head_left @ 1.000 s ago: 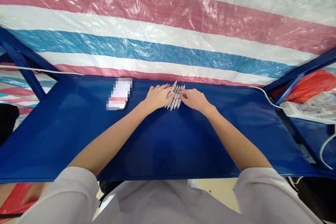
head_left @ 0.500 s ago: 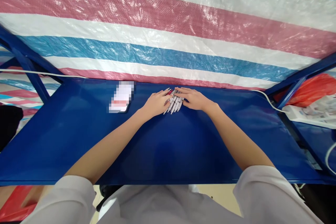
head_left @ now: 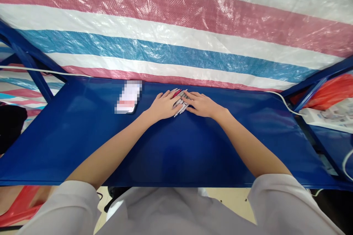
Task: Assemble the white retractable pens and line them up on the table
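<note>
A bundle of slim whitish pens [head_left: 180,107] lies slanted on the blue tabletop, with one pink or magenta piece [head_left: 177,93] showing near its far end. From the left, my left hand [head_left: 164,105] rests over the bundle, fingers stretched and spread, thumb along the near side. My right hand [head_left: 200,104] lies against it from the right, its fingers extended over the pens and thumb below. Both hands touch the bundle, and their fingertips nearly meet above it. Much of the pens is hidden under the fingers.
A phone [head_left: 129,97] with a blurred screen lies left of my hands. The blue table [head_left: 176,154] ends at a striped plastic sheet [head_left: 176,55]. At the right are a white power strip [head_left: 317,117], a cable [head_left: 281,99] and a red plastic bag [head_left: 328,93].
My hands have drawn closer together, and the pens between them form a narrower bundle. My left hand now covers more of them. The view has shifted slightly.
</note>
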Demonstrator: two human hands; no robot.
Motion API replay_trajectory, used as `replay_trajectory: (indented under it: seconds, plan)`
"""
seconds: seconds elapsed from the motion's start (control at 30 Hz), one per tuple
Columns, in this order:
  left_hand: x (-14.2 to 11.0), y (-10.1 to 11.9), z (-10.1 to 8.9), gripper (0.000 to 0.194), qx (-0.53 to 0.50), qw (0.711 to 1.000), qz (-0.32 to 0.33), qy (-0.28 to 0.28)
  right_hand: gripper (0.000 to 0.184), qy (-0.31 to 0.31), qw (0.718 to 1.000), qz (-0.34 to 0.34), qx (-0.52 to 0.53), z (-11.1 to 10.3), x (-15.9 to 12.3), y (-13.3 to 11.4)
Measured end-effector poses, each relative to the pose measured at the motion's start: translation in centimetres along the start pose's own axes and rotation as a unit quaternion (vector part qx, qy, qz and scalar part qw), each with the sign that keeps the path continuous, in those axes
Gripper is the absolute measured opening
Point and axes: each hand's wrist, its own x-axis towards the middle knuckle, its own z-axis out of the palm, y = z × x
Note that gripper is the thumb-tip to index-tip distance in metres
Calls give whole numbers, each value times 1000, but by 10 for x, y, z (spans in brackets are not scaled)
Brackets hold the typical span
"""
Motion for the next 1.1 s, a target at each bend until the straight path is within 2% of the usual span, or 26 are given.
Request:
replay_trajectory:
  seconds: [0.23,0.4,0.6,0.87,1.1]
  plan:
    - [-1,14,-3,75,6,996,-55,-76,56,24,999,-25,40,6,-3,16]
    - [-1,22,9,78,35,995,-77,-54,56,43,999,-14,29,11,-6,27]
    - [-3,21,20,80,46,996,-71,-7,59,70,998,-8,1,24,-2,17]
    - [8,10,8,83,14,995,-59,-74,59,90,996,-1,-8,26,0,5]
    - [6,7,13,76,42,998,-22,-44,55,96,995,22,15,19,11,26]
